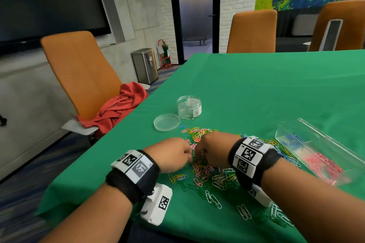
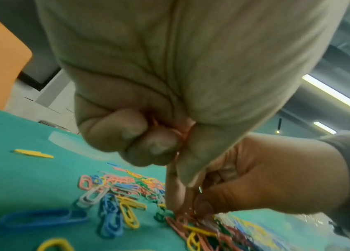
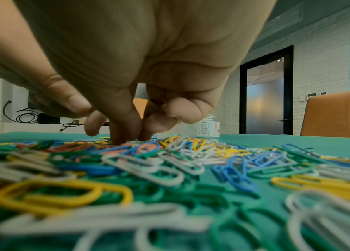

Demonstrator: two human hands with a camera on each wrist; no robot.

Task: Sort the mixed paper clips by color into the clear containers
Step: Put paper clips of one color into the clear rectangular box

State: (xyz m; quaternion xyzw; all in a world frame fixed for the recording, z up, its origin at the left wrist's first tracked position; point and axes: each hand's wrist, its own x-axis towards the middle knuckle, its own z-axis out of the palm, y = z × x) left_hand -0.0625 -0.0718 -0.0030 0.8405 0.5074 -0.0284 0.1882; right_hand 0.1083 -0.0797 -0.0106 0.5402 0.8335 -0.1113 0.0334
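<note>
A left hand (image 2: 139,105) curls around pink paper clips (image 2: 180,132) while the right hand (image 3: 126,71) presses bunched fingertips (image 3: 118,137) into the mixed pile (image 1: 209,171).

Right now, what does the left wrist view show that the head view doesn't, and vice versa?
Left wrist only: pink clips bunched inside the curled fingers of the left hand; the head view sees only the back of that hand.

Head only: the rectangular clear container holding separate blue and pink groups, the round jar and its lid lying beside it.

Both: the right hand reaching fingertips-down into the mixed clip pile on the green cloth.
</note>
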